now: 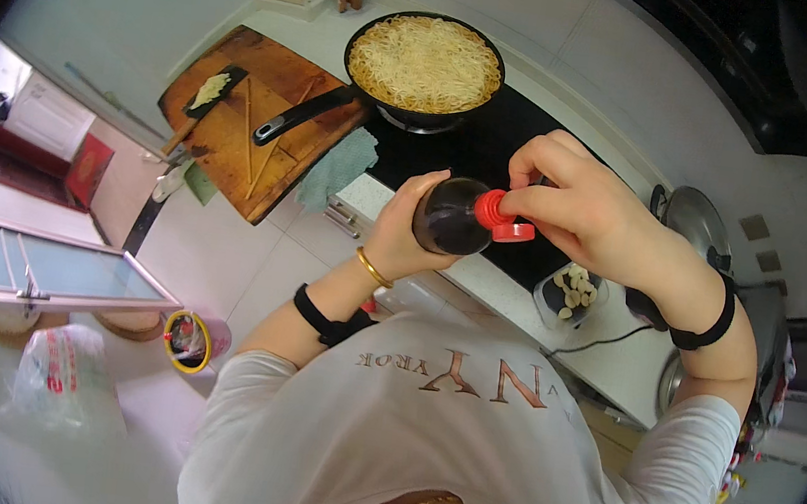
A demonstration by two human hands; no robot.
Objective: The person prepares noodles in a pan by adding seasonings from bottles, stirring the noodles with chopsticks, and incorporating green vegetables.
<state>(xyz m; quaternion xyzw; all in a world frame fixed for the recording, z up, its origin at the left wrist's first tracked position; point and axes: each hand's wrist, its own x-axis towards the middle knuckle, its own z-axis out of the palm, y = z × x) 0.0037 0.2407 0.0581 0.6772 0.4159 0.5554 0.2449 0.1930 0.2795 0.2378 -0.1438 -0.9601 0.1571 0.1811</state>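
My left hand (403, 225) is wrapped around a dark plastic bottle (453, 216), which is tilted with its neck to the right. The bottle's red flip-top cap (492, 210) has its lid (513, 232) hinged back. Thumb and fingers of my right hand (576, 198) pinch at the mouth of that cap; what lies between the fingertips is hidden. Beyond the bottle, a black frying pan (426, 66) full of noodles sits on the black cooktop (454, 145).
A wooden cutting board (229, 132) on the left bears chopsticks (248, 131) and a cleaver (198, 106) with chopped garlic. The pan handle (307, 115) reaches over it, and a cloth (343, 161) hangs at its edge. A clear container (570, 299) of cloves stands near the counter's front right.
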